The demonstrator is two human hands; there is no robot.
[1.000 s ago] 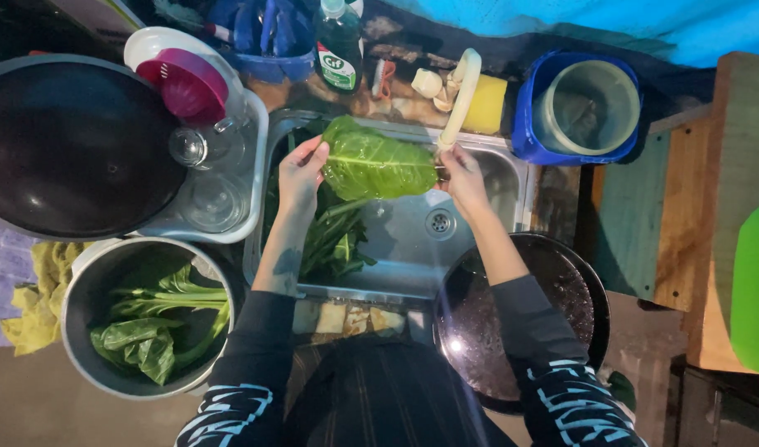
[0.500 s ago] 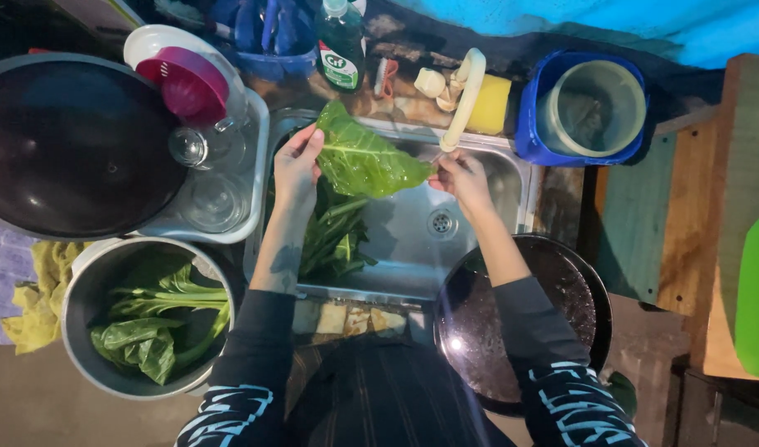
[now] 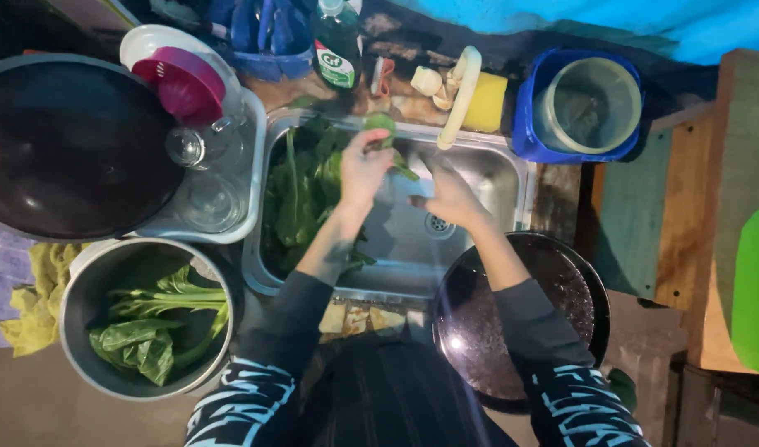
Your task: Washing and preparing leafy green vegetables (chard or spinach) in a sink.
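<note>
Over a steel sink (image 3: 512, 178), the left hand (image 3: 365, 170) grips a crumpled green leaf (image 3: 384, 128) at the basin's far rim, fingers closed around it. The right hand (image 3: 450, 194) hovers just beside it above the drain, fingers loosely curled; whether it touches the leaf cannot be told. More leafy greens (image 3: 301, 186) lie heaped in the sink's left half. Behind the sink stands a green bottle with a white label (image 3: 336, 50), near a yellow sponge (image 3: 485, 103) and a blue tub holding a clear container (image 3: 582, 103). To the left, a pink lid (image 3: 185, 83) and upturned glasses (image 3: 201, 178) sit on a draining tray beside a large dark wok (image 3: 65, 145). A metal pot of washed greens (image 3: 139, 319) rests near the left elbow, a black pan (image 3: 512, 319) by the right.
</note>
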